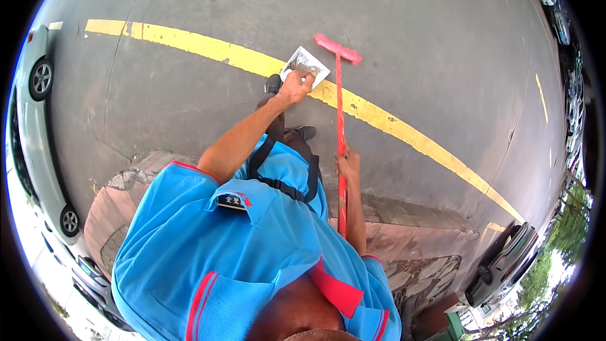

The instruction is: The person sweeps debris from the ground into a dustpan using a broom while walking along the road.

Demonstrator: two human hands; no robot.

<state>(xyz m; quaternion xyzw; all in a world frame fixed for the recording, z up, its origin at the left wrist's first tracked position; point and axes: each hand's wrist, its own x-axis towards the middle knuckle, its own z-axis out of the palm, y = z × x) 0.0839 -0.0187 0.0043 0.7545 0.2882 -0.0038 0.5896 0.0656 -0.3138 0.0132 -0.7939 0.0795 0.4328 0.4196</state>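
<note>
1. Left hand [297, 86] grasps the dustpan [320, 71], which is over the yellow line [189, 41] on the ground [208, 95].
2. Right hand [348, 163] is wrapped around the broom [340, 101], its head past the line's far edge.

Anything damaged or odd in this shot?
Mostly wear. The yellow line has chipped patches, and a crack crosses it near its left end. The broom has pale streaks down its red handle, maybe worn covering. The dustpan in the left hand shows grey smudges, possibly dirt. No spill stands out.
</note>
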